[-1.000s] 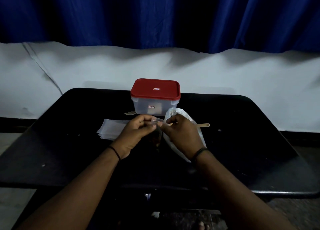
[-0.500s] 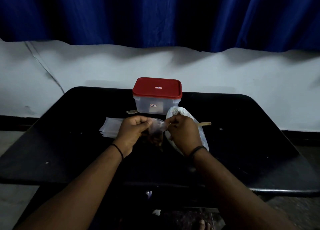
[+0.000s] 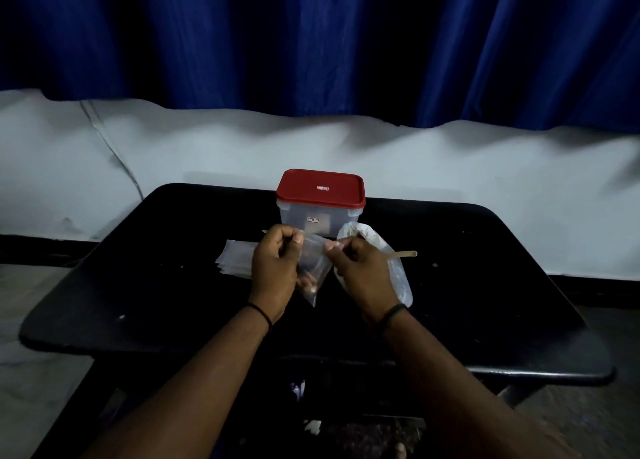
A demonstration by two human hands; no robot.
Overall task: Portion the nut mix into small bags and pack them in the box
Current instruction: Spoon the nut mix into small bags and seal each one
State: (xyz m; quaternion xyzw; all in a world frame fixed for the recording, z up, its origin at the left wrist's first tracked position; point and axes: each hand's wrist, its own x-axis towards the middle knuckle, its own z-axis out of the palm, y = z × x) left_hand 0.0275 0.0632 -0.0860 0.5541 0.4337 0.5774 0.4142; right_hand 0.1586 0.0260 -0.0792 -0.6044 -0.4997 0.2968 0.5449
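Observation:
A small clear bag (image 3: 311, 271) with some nut mix at its bottom hangs above the black table (image 3: 138, 285). My left hand (image 3: 275, 268) pinches the bag's top left corner and my right hand (image 3: 360, 271) pinches its top right edge. Just behind them stands a clear plastic box (image 3: 320, 216) with a red lid (image 3: 320, 188) on it. A larger clear bag of nut mix (image 3: 394, 271) lies behind my right hand, with a wooden spoon handle (image 3: 405, 254) sticking out to the right.
A stack of flat empty small bags (image 3: 235, 259) lies on the table left of my left hand. A white wall and blue curtain stand beyond the table's far edge.
The small bag's top has been pulled wider between my hands, which moved slightly apart and up. The bag now hangs lifted.

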